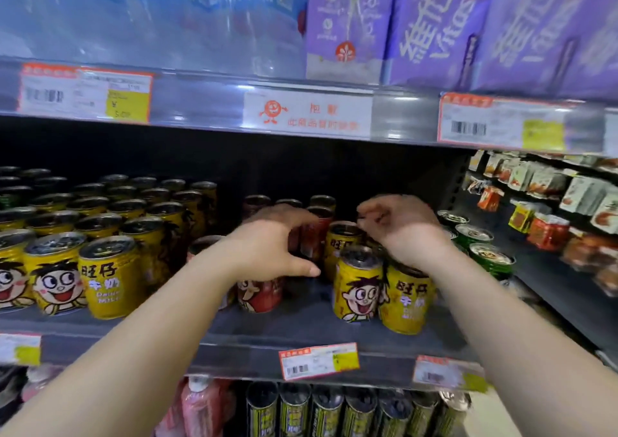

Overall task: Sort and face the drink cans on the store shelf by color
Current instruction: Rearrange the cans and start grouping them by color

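A block of yellow cans (107, 279) fills the left of the shelf (301, 333), cartoon faces forward. In the middle stand red cans: one at the front (259, 294), others behind (312, 236). Three yellow cans sit right of them: two in front (357, 289) (406, 299) and one behind (342, 239). Green cans (491, 259) line the right end. My left hand (277, 246) hovers over the front red can, thumb and fingers spread in a C towards the rear red can. My right hand (398, 226) hangs above the right yellow cans, fingers loosely curled down, holding nothing visible.
The shelf above, with price tags (307, 114) on its edge, carries purple cartons (434, 25) and blue packs (150, 8). Below are dark cans (327, 410) and pink bottles (200, 406). A side rack of snack packets (548, 209) stands to the right.
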